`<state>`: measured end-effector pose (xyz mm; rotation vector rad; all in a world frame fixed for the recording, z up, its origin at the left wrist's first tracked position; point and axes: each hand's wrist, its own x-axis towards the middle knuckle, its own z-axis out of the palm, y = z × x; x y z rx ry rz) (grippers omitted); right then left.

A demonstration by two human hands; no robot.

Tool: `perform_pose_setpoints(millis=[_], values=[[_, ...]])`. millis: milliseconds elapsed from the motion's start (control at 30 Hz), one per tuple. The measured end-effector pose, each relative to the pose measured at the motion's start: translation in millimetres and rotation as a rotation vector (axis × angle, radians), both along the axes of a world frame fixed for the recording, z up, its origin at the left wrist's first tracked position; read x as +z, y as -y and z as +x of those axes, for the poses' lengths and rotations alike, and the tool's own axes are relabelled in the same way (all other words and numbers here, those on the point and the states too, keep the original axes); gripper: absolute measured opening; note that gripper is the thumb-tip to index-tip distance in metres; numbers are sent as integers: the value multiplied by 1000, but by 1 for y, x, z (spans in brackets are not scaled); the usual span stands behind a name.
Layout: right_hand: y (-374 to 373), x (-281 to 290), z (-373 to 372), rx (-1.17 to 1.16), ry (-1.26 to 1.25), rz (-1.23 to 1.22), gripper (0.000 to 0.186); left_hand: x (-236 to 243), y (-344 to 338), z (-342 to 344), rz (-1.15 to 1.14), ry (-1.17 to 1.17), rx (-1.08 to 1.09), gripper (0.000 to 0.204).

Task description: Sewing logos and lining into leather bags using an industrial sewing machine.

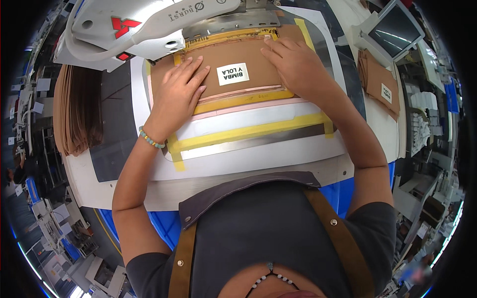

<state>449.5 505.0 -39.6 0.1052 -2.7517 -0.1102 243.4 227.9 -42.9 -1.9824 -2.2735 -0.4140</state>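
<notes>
A flat brown panel [218,57] lies inside a yellow-edged frame [258,96] under the machine's front. A white label [233,74] with dark lettering sits on the panel, upside down to me. My left hand [176,94] rests on the panel's left part, its fingers stretched out and pointing away from me. Over the right edge lies my right hand [298,64], with fingers extended toward the frame's far right corner. Neither hand grips anything that I can see; the underside of both is hidden.
The white sewing machine head [149,32] overhangs the far left. A stack of brown panels [74,111] stands at the left. More brown pieces [372,74], one labelled, lie at the right near a screen [395,32]. Yellow tape [253,131] edges the white sheet.
</notes>
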Motion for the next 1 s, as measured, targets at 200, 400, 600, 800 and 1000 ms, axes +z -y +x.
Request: perform_pose_setpoints(millis=[200, 400, 600, 800, 1000], values=[[6, 4, -4, -34, 50, 33, 36, 4, 0, 2, -15, 4, -1, 47], [4, 9, 1, -33, 97, 14, 46, 4, -3, 1, 5, -91, -40, 44], [8, 23, -5, -46, 161, 3, 45, 7, -3, 2, -8, -146, -31, 45], [6, 26, -11, 8, 134, 1, 30, 6, -2, 2, -59, -90, -2, 48], [7, 36, -15, -26, 264, 20, 41, 6, -2, 5, -12, -106, 20, 46]])
